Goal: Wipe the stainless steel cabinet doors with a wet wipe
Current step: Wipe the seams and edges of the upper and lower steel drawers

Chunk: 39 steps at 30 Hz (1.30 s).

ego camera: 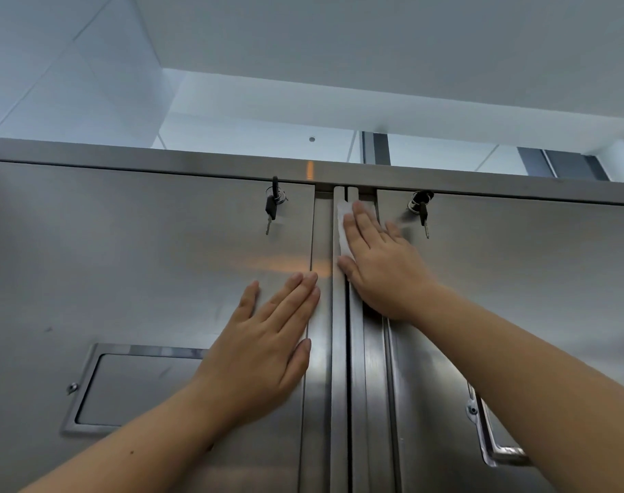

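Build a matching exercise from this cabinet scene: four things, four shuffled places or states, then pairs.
1. white wet wipe
2. bare left hand
3. black-headed key
4. recessed rectangular steel handle

A. flat on the left steel door, holding nothing
B. hangs from a lock near the top
C. under the right hand
D. low on the left door

Pairs: 1-C, 2-A, 3-B, 4-D

The cabinet doors (pixel 125 261) were shiny silver-grey, with a soft orange glow (pixel 285 266) in the middle of the frame. The wet wipe (pixel 343 229) near the top centre was white. Both keys (pixel 270 207) had black heads. The ceiling (pixel 339 48) above was white.
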Available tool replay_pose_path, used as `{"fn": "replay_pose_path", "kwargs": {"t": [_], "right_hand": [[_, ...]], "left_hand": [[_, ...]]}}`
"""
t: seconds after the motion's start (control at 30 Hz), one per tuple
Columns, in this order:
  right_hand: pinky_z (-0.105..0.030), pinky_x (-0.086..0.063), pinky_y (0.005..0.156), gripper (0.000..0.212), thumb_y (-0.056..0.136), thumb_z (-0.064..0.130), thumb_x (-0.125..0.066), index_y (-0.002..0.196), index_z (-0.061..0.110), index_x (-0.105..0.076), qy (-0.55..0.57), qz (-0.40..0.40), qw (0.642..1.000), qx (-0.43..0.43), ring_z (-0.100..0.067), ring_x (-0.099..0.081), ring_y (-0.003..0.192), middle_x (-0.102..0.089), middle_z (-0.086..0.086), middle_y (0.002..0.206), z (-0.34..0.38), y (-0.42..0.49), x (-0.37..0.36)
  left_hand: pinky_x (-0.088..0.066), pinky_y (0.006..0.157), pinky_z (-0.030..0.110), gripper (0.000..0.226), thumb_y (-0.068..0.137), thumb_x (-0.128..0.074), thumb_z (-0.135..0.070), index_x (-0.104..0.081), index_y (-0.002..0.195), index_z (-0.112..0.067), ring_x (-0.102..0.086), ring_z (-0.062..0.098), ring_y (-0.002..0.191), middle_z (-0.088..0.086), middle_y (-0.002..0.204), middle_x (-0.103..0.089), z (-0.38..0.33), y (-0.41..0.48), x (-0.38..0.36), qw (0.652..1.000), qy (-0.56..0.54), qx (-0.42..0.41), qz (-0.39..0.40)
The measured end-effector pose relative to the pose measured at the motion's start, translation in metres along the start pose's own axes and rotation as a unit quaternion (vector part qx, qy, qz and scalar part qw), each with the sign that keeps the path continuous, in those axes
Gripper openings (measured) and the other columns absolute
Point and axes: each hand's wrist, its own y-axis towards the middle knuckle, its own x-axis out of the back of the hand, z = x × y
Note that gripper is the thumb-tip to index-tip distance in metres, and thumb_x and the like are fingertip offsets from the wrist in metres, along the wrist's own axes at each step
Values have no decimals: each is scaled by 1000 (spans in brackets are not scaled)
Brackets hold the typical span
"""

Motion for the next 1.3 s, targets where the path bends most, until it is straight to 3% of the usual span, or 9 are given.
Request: {"fn": "replay_pose_path", "kwargs": {"t": [0.17,0.47,0.53,0.6,0.67,0.77,0.83,1.0,1.3], "right_hand": [[-37,3,115,59,104,35,-14,149,6,9,-8,19,1000,-15,-22,10,145,19,-13,156,-2,18,11],[-32,7,114,58,103,36,-12,149,9,12,-3,3,1000,5,-17,14,144,24,-9,155,-2,4,-2],[-29,11,112,60,100,43,-1,148,11,13,-6,-6,1000,18,-15,17,143,26,-6,153,-4,2,-2],[-27,15,107,75,81,52,17,144,12,20,-15,-20,999,31,-12,23,139,33,-2,146,-6,2,-4],[-28,17,106,76,72,52,22,137,13,26,-29,-16,999,33,-10,27,135,37,1,139,-5,3,-6],[-34,13,113,63,98,48,0,145,13,22,-29,14,999,17,-14,23,141,38,0,140,-2,10,1],[-38,9,114,62,102,42,-11,147,12,17,-39,23,999,11,-16,20,143,32,-2,149,-3,18,9],[-43,1,115,61,102,42,-14,150,13,9,-49,13,999,0,-18,13,145,17,-5,158,-1,34,16],[-39,-1,115,56,102,37,-18,152,20,1,-16,-18,1000,11,-17,10,145,15,0,158,0,36,12]], "left_hand": [[-21,106,46,55,93,-32,-31,-40,141,-6,-27,17,139,9,149,-36,-1,0,0,1000,9,-6,-11],[-22,106,47,56,89,-35,-31,-45,139,-6,-29,17,138,9,148,-38,-3,0,2,1000,11,0,-14],[-22,106,47,56,89,-35,-31,-45,138,-6,-29,17,138,9,147,-39,-4,0,2,1000,7,1,-15],[-23,106,46,56,89,-36,-31,-45,138,-6,-30,17,138,9,147,-39,-4,-1,3,1000,2,5,-15],[-23,106,46,56,89,-35,-31,-45,138,-6,-29,17,138,8,147,-39,-5,-1,3,1000,2,9,-15],[-22,106,47,56,89,-36,-31,-46,138,-7,-28,17,138,8,148,-39,-4,-1,2,1000,5,14,-19],[-22,106,47,56,88,-36,-31,-46,138,-7,-28,17,138,8,147,-39,-4,-1,1,1000,5,12,-20],[-23,105,47,56,88,-36,-31,-48,137,-6,-31,17,137,8,147,-39,-5,-1,1,1000,3,15,-23],[-24,104,46,56,88,-37,-31,-49,137,-7,-34,17,137,7,147,-40,-4,-1,2,1000,2,16,-22]]}}
